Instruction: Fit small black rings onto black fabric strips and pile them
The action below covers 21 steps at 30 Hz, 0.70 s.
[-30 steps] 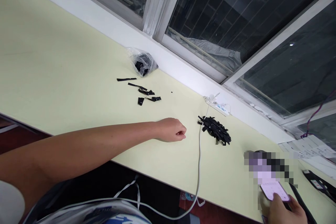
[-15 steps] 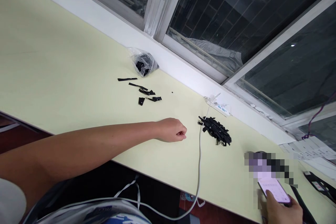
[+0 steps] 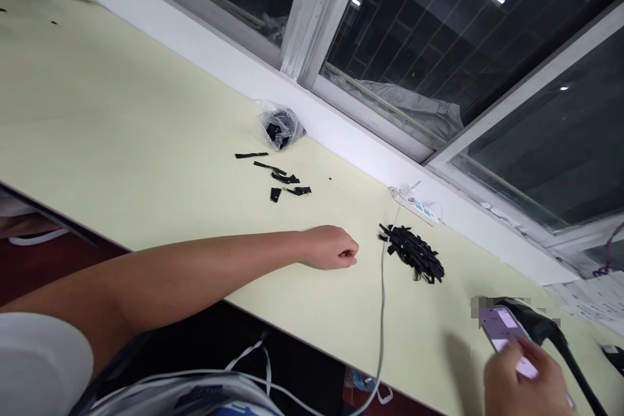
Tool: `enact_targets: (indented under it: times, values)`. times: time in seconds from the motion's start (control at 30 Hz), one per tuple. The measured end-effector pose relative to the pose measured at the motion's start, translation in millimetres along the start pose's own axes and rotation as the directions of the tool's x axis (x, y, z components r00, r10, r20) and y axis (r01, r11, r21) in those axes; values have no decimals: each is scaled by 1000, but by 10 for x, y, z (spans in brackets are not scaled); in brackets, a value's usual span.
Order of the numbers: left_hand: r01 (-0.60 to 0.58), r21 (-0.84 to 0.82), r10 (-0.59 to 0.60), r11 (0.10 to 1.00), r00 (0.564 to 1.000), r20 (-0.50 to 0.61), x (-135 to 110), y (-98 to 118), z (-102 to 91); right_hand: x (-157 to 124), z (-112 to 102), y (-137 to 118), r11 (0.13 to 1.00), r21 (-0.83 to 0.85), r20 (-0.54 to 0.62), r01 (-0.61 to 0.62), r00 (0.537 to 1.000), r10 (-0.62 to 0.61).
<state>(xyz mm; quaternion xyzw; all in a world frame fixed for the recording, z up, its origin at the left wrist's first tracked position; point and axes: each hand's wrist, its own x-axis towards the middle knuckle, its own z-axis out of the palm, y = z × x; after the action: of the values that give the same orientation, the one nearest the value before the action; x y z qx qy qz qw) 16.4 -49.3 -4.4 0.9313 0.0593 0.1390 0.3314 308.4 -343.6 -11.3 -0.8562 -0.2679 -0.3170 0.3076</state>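
My left hand [image 3: 329, 247] lies on the pale yellow table as a fist. No object shows in its curled fingers. A white cable [image 3: 382, 312] runs a little right of it, and beyond the cable is a pile of black fabric strips [image 3: 414, 252]. Low on the right, my right hand [image 3: 526, 377] grips a smartphone [image 3: 496, 330] with a lit screen, its fingers covering part of the screen. Just behind the phone is a black curved object [image 3: 546, 325], partly blurred out.
Several loose black strips [image 3: 286, 178] lie at the middle of the table [image 3: 146, 149]. Near the wall stands a clear plastic bag [image 3: 285, 127] with black pieces inside. A white power strip [image 3: 422, 208] rests against the sill. Windows line the back.
The view has shifted slightly, so table items appear further right and lower. My right hand's fingers now reach further over the phone's screen. My left fist keeps its place on the table.
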Motion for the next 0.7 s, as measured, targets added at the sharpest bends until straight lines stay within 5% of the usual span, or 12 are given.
enact_targets:
  times: [0.03,0.1,0.2,0.27,0.33,0.47,0.7]
  values:
    - [-12,38,12,999,1000,-1,1,-3,-80,-16,43,-277,999,36,-20,-18,1000,19]
    - [-7,160,15,987,999,-47,-7,-51,-326,-43,146,-886,966,214,173,143,968,-182]
    - [240,294,-162,925,950,-268,-87,-237,-810,-58,357,-1759,817,466,338,339,785,-519]
    - [399,376,-277,836,899,-338,-192,-401,-1073,-80,539,-2216,731,559,358,392,681,-639]
    - [502,396,-381,769,857,-346,-301,-543,-1205,-146,734,-2539,685,609,347,399,643,-683]
    - [550,417,-448,723,834,-323,-382,-658,-1124,-365,1005,-2769,692,637,348,340,674,-651]
    - [500,463,-385,732,864,-325,-289,-623,-952,-393,1075,-2542,742,650,446,163,709,-547]
